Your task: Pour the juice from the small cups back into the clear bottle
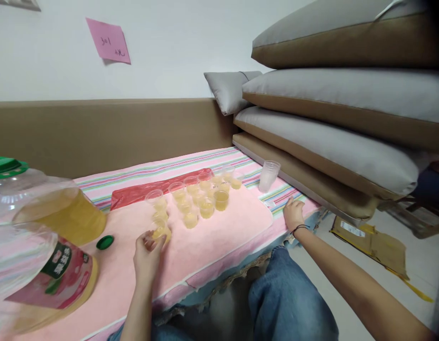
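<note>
My left hand (148, 246) has its fingers around a clear plastic cup (161, 233) of pale yellow juice, the nearest one in the left row. Beyond it, several more filled cups (190, 219) stand in rows on a pink cloth (219, 241). My right hand (293, 214) rests on the striped sheet near the edge, its fingers loosely spread and holding nothing visible. A stack of clear cups (268, 176) stands just beyond it. On the left are a big juice bottle with a pink label (63, 272) and another bottle with a green cap (63, 208).
A green bottle cap (105, 242) lies on the pink cloth. Behind the cups is a folded red plastic sheet (159, 187). Large grey-brown cushions (333, 94) are piled at right. Flattened cardboard (370, 244) lies on the floor. A pink note (108, 41) hangs on the wall.
</note>
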Action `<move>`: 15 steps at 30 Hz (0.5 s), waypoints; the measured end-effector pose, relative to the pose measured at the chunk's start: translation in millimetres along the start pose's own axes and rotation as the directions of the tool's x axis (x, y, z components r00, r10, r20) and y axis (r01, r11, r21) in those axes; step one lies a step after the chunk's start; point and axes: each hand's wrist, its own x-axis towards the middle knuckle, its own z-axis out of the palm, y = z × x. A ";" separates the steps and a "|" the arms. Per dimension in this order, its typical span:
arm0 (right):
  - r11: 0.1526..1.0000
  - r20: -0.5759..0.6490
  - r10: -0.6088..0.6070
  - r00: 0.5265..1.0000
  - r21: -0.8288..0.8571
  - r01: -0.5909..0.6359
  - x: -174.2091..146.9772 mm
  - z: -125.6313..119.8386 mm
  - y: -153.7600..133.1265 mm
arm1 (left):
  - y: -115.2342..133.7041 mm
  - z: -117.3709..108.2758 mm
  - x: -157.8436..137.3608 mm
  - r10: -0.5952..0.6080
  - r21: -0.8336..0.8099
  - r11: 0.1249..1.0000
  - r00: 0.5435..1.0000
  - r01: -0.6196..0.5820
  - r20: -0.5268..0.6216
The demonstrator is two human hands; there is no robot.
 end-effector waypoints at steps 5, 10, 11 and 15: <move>0.994 0.067 0.093 0.993 0.052 -0.096 -37.3 -11.7 1.4 | 7.1 0.3 -6.3 0.006 -0.028 1.000 1.000 -0.007 -0.017; 0.958 0.210 0.030 0.977 0.273 -0.088 -41.7 -31.9 -6.8 | 7.8 0.6 -9.4 0.015 -0.070 0.997 1.000 -0.017 -0.022; 0.936 0.229 -0.021 0.973 0.348 -0.061 -36.5 -35.7 -14.6 | 7.4 0.8 -9.8 0.015 -0.076 0.997 1.000 -0.017 -0.024; 0.691 0.199 -0.291 0.936 0.721 0.061 -13.1 -42.6 -71.2 | 4.8 1.8 -11.2 0.009 -0.096 0.995 0.999 -0.014 -0.047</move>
